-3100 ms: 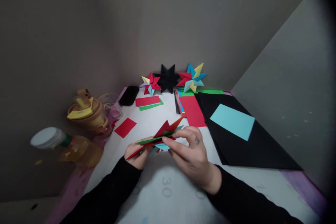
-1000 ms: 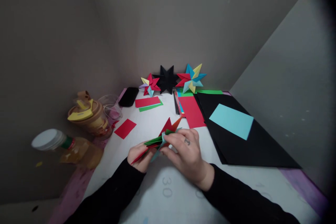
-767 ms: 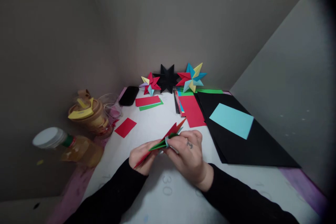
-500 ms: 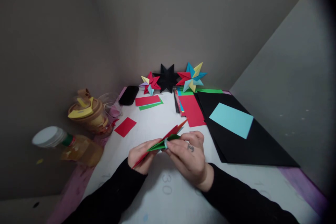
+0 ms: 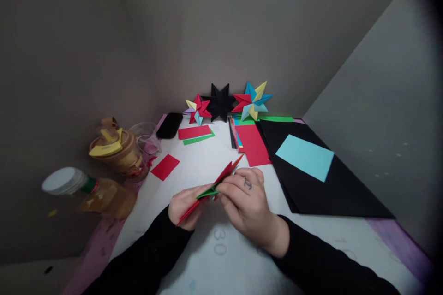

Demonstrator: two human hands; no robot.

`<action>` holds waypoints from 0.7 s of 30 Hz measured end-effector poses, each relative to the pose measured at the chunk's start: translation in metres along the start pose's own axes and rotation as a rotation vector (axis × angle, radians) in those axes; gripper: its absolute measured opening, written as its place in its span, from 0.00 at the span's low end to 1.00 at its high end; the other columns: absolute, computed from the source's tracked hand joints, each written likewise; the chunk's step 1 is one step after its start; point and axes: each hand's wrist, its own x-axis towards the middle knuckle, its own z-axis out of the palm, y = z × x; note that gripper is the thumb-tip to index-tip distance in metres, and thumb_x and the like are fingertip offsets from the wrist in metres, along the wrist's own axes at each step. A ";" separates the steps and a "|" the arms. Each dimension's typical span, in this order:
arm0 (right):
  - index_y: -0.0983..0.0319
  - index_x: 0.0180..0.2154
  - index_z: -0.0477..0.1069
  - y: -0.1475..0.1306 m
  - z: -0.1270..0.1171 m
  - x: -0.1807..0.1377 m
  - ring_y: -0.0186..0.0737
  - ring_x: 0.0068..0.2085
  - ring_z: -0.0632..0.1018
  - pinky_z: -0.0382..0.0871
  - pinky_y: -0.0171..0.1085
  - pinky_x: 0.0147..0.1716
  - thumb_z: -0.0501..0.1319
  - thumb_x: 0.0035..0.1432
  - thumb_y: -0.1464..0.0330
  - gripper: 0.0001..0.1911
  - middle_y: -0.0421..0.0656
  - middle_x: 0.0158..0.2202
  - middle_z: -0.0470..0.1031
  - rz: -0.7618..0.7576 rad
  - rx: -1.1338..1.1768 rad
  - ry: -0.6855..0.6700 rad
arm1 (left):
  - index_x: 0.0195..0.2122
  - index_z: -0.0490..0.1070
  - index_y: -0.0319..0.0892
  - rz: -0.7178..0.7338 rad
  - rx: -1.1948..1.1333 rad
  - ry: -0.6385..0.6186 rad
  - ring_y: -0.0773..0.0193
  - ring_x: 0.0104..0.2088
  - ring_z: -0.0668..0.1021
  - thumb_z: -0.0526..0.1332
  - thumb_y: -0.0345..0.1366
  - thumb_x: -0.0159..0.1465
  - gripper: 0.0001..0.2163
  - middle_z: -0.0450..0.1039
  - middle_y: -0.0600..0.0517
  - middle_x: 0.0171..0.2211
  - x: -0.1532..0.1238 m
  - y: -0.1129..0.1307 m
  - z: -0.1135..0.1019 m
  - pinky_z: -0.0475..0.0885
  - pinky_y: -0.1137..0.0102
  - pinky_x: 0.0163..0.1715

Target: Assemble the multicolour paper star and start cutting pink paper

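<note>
A folded paper piece (image 5: 224, 173) in red, green and orange is held up over the white table, tilted with its orange tip to the upper right. My left hand (image 5: 185, 205) grips its red and green lower end from the left, with the thumb side partly hidden. My right hand (image 5: 247, 203) is closed, its fingertips pinching the paper's folds near the middle. Those fingers cover part of the piece. Beyond the hands lie a red paper rectangle (image 5: 165, 167) and a small stack of red and green strips (image 5: 194, 132).
At the back stand a small multicoloured paper star (image 5: 198, 109), a black star (image 5: 220, 103) and a larger multicoloured star (image 5: 252, 101). Black sheets (image 5: 311, 193) carry a light blue rectangle (image 5: 305, 156). Left are a phone (image 5: 169, 125), a lidded cup (image 5: 116, 150) and a bottle (image 5: 107, 196).
My right hand has shifted slightly left and its fingertips have pressed further into the folds. The pale blue edge at the fingertips is now mostly hidden. The paper has tilted a little more upright.
</note>
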 end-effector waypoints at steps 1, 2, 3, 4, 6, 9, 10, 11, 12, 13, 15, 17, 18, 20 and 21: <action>0.61 0.34 0.72 0.001 0.001 0.000 0.44 0.39 0.68 0.56 0.45 0.41 0.58 0.57 0.75 0.06 0.41 0.30 0.75 -0.001 0.001 -0.016 | 0.51 0.72 0.43 0.013 0.005 -0.006 0.61 0.41 0.81 0.60 0.30 0.63 0.15 0.79 0.48 0.44 0.000 0.000 0.000 0.77 0.71 0.43; 0.61 0.33 0.72 0.001 0.001 0.000 0.43 0.38 0.68 0.55 0.45 0.41 0.57 0.57 0.75 0.06 0.41 0.30 0.75 -0.008 0.000 -0.033 | 0.52 0.71 0.43 0.030 0.009 -0.010 0.60 0.42 0.81 0.59 0.31 0.63 0.16 0.78 0.47 0.45 -0.001 -0.001 0.000 0.77 0.71 0.43; 0.61 0.33 0.72 0.001 0.001 0.000 0.42 0.38 0.67 0.55 0.45 0.40 0.57 0.57 0.75 0.06 0.41 0.29 0.74 -0.017 -0.006 -0.048 | 0.53 0.71 0.43 0.045 0.012 -0.016 0.59 0.43 0.80 0.59 0.31 0.63 0.16 0.77 0.47 0.46 -0.001 -0.001 0.001 0.77 0.70 0.44; 0.61 0.33 0.71 0.001 0.001 0.000 0.42 0.37 0.67 0.54 0.44 0.39 0.56 0.57 0.76 0.07 0.40 0.29 0.74 -0.025 -0.014 -0.058 | 0.53 0.70 0.43 0.056 0.014 -0.017 0.59 0.43 0.80 0.59 0.31 0.63 0.16 0.77 0.46 0.46 -0.001 -0.002 0.001 0.77 0.69 0.44; 0.61 0.32 0.71 0.001 0.001 0.000 0.41 0.36 0.66 0.53 0.44 0.38 0.55 0.57 0.77 0.09 0.40 0.28 0.73 -0.037 -0.035 -0.068 | 0.52 0.71 0.43 0.059 0.011 -0.008 0.59 0.42 0.81 0.59 0.31 0.63 0.15 0.78 0.46 0.45 -0.001 -0.002 0.001 0.77 0.70 0.43; 0.60 0.33 0.71 0.001 -0.001 0.001 0.41 0.36 0.66 0.52 0.44 0.39 0.55 0.56 0.77 0.09 0.40 0.28 0.72 -0.035 -0.059 -0.089 | 0.49 0.74 0.42 -0.005 0.010 -0.013 0.60 0.40 0.81 0.59 0.31 0.63 0.13 0.79 0.47 0.43 0.000 0.001 0.002 0.77 0.71 0.42; 0.60 0.33 0.71 0.001 -0.001 0.001 0.41 0.36 0.66 0.53 0.44 0.39 0.55 0.56 0.76 0.08 0.41 0.28 0.72 -0.033 -0.059 -0.101 | 0.48 0.74 0.42 -0.040 0.009 -0.027 0.60 0.39 0.81 0.59 0.31 0.63 0.12 0.79 0.47 0.43 0.001 0.002 0.002 0.78 0.71 0.42; 0.60 0.33 0.71 0.001 -0.001 0.001 0.41 0.36 0.66 0.53 0.45 0.40 0.55 0.56 0.76 0.08 0.41 0.29 0.72 -0.027 -0.056 -0.112 | 0.47 0.74 0.41 -0.069 0.007 -0.038 0.60 0.39 0.81 0.58 0.31 0.64 0.12 0.79 0.48 0.43 0.001 0.003 0.002 0.78 0.70 0.41; 0.60 0.33 0.71 0.001 -0.001 0.002 0.41 0.37 0.66 0.53 0.45 0.41 0.55 0.56 0.76 0.08 0.41 0.29 0.72 -0.019 -0.049 -0.119 | 0.47 0.75 0.41 -0.085 0.007 -0.058 0.60 0.38 0.82 0.58 0.31 0.64 0.11 0.79 0.48 0.43 0.001 0.003 0.002 0.78 0.70 0.40; 0.60 0.33 0.71 0.002 -0.001 0.002 0.42 0.37 0.66 0.53 0.45 0.41 0.55 0.57 0.75 0.08 0.41 0.30 0.72 -0.008 -0.039 -0.119 | 0.46 0.75 0.41 -0.094 0.015 -0.074 0.60 0.38 0.82 0.58 0.31 0.64 0.11 0.80 0.48 0.42 0.002 0.004 0.002 0.78 0.70 0.40; 0.60 0.34 0.71 0.002 -0.001 0.002 0.42 0.38 0.67 0.53 0.45 0.42 0.55 0.58 0.74 0.07 0.41 0.32 0.73 0.024 -0.012 -0.112 | 0.44 0.76 0.41 -0.082 0.050 -0.089 0.60 0.37 0.82 0.58 0.32 0.63 0.11 0.80 0.48 0.40 0.003 0.004 0.001 0.78 0.72 0.38; 0.60 0.35 0.70 0.003 -0.001 0.003 0.41 0.38 0.67 0.54 0.44 0.41 0.54 0.60 0.74 0.06 0.41 0.33 0.74 0.069 0.022 -0.107 | 0.43 0.77 0.42 -0.073 0.076 -0.073 0.62 0.35 0.82 0.57 0.32 0.64 0.11 0.81 0.49 0.37 0.004 0.005 0.000 0.77 0.74 0.35; 0.61 0.34 0.69 0.003 -0.001 0.003 0.41 0.38 0.68 0.54 0.44 0.41 0.54 0.60 0.74 0.06 0.41 0.32 0.74 0.090 0.038 -0.102 | 0.43 0.77 0.42 -0.076 0.077 -0.062 0.63 0.34 0.82 0.57 0.32 0.64 0.11 0.81 0.49 0.36 0.005 0.007 0.000 0.77 0.75 0.34; 0.61 0.33 0.68 0.002 -0.001 0.003 0.40 0.36 0.68 0.53 0.43 0.40 0.54 0.60 0.74 0.06 0.40 0.30 0.74 0.113 0.059 -0.092 | 0.43 0.77 0.43 -0.095 0.055 -0.056 0.63 0.33 0.81 0.56 0.33 0.64 0.11 0.80 0.49 0.35 0.006 0.010 0.001 0.76 0.75 0.33; 0.61 0.32 0.68 0.002 -0.001 0.003 0.40 0.36 0.68 0.53 0.43 0.40 0.54 0.60 0.75 0.07 0.39 0.29 0.74 0.116 0.061 -0.085 | 0.44 0.77 0.43 -0.107 0.037 -0.059 0.63 0.33 0.81 0.56 0.34 0.65 0.11 0.80 0.49 0.35 0.007 0.011 0.001 0.76 0.74 0.33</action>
